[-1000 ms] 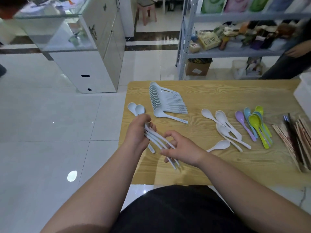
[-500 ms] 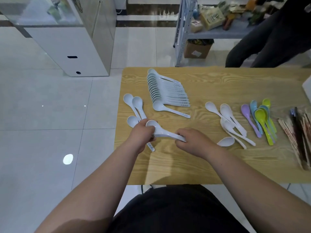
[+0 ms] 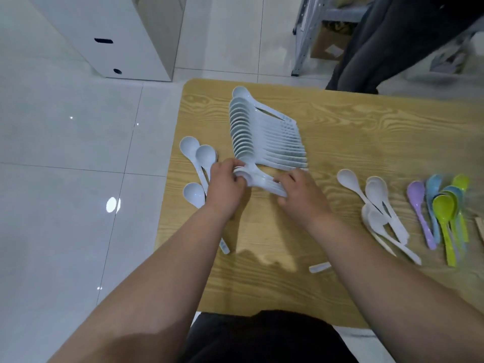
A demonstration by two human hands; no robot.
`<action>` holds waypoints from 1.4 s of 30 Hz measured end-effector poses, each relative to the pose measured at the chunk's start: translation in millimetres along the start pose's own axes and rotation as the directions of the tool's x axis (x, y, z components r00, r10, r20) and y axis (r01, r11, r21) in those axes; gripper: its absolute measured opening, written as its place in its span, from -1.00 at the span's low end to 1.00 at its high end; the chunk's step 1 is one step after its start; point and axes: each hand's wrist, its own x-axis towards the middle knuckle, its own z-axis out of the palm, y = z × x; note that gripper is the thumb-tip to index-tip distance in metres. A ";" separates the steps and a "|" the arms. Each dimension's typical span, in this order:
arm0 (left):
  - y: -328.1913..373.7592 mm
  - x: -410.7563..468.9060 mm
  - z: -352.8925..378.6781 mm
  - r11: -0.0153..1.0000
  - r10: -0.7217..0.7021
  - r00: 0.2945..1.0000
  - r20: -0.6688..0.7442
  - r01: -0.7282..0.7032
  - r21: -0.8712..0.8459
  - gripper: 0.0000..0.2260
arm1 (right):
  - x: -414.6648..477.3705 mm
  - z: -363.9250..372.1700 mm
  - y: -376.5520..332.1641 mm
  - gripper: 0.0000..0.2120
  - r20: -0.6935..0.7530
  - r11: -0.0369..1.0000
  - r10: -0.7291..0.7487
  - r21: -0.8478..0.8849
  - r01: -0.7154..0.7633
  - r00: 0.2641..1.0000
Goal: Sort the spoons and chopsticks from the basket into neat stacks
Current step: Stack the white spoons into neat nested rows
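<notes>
White spoons (image 3: 258, 180), a small nested bundle, sit between both hands just at the 6 o'clock end of the long nested spoon row (image 3: 264, 134), toward 10 o'clock on the wooden table (image 3: 366, 132). The left hand (image 3: 225, 187) curls its fingers round the bowl end; the right hand (image 3: 301, 195) curls round the handles. Three loose white spoons (image 3: 195, 150) lie at 9 o'clock, more white spoons (image 3: 377, 195) and the coloured spoons (image 3: 442, 205) at 3 o'clock.

I can read no words or numbers; faint print on my stacked white spoons (image 3: 264, 137) is too blurred.
</notes>
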 end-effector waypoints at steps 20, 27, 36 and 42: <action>-26.1 25.2 13.8 0.670 0.469 0.863 0.188 -0.486 0.562 -0.61 | 31.1 32.7 38.1 -0.64 -0.173 0.947 -0.318 -0.115 0.301 0.932; -26.7 25.2 15.2 0.607 0.572 0.793 0.212 -0.582 0.541 -0.68 | 39.0 3.1 40.3 -0.58 -0.147 0.943 -0.325 0.025 0.332 0.934; -22.8 31.6 15.0 0.546 0.585 0.773 0.245 -0.598 0.587 -0.71 | 190.6 -53.1 10.8 -0.43 0.051 0.996 0.019 0.086 -0.024 0.998; -23.5 35.1 18.7 0.518 0.607 0.754 0.250 -0.614 0.596 -0.72 | 209.7 -41.0 30.1 -0.65 0.084 0.992 0.053 0.112 -0.062 0.995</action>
